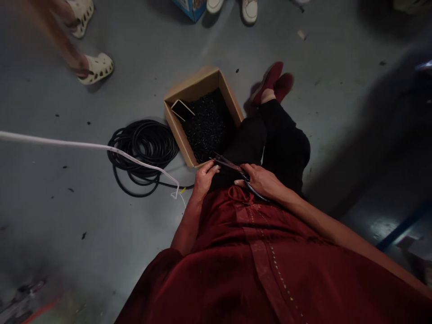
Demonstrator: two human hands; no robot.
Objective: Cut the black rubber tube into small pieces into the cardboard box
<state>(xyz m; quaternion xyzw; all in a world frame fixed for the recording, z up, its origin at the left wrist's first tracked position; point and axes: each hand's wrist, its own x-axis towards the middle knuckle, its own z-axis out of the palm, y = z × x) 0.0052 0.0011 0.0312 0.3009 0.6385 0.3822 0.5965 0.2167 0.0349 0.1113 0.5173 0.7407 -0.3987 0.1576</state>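
Head view: On a grey floor [118, 243], a person in a dark red top [222, 270] is sitting with legs in black trousers [285, 139] stretching forward, and the right hand [263, 180] is closing its grip around the handles of a pair of scissors [232, 166]. The blades are pointing toward the left hand [204, 180], whose fingers are bunching beside the tips; from where I am standing, I cannot tell how tightly that grip is closing, or on what. Both hands are working just above the lap, at the near edge of a cardboard box [232, 95] that is holding a mass of small black pieces [209, 126]. A flat, black-faced rectangular object [182, 110] is leaning in the box's far left corner. Just to the left, a coil of black cable [165, 141] is lying on the floor, one length running toward the left wrist and disappearing behind it. A white cord [67, 143] is stretching across from the left, over the coil. Nearby, another person's pale clogs [97, 68] are showing at upper left, while white shoes [249, 11] are standing beside a blue box [193, 10].
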